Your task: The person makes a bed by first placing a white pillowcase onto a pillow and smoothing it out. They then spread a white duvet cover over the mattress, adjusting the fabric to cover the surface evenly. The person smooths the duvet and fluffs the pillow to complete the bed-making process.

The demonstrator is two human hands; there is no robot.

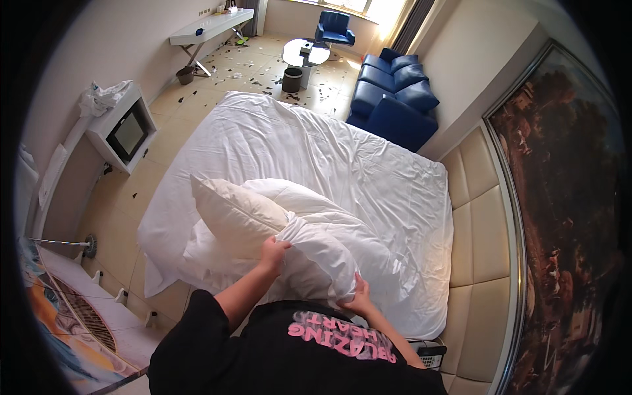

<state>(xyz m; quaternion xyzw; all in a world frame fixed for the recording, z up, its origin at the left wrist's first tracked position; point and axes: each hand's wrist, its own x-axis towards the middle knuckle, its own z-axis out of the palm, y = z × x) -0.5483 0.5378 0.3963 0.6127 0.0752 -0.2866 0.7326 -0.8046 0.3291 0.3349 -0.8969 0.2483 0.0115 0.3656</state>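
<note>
A cream pillow (pixel 242 210) lies above the near part of the bed, half inside a white pillowcase (pixel 323 247). My left hand (pixel 274 254) grips the pillowcase's bunched edge where the bare pillow comes out. Further right and closer to my body, my right hand (pixel 356 296) holds the same pillowcase by its lower part. The bare end of the pillow points to the far left. Behind and under it a white quilt (pixel 316 195) is heaped on the bed's wrinkled white sheet (pixel 296 133).
A padded headboard (pixel 476 237) borders the bed at right; a telephone (pixel 429 354) sits near its corner. Beyond are a blue sofa (pixel 390 98), a round table (pixel 306 52) and a bin (pixel 292 80). Dark scraps litter the tiled floor (pixel 256 61). A folding screen (pixel 84 316) stands near left.
</note>
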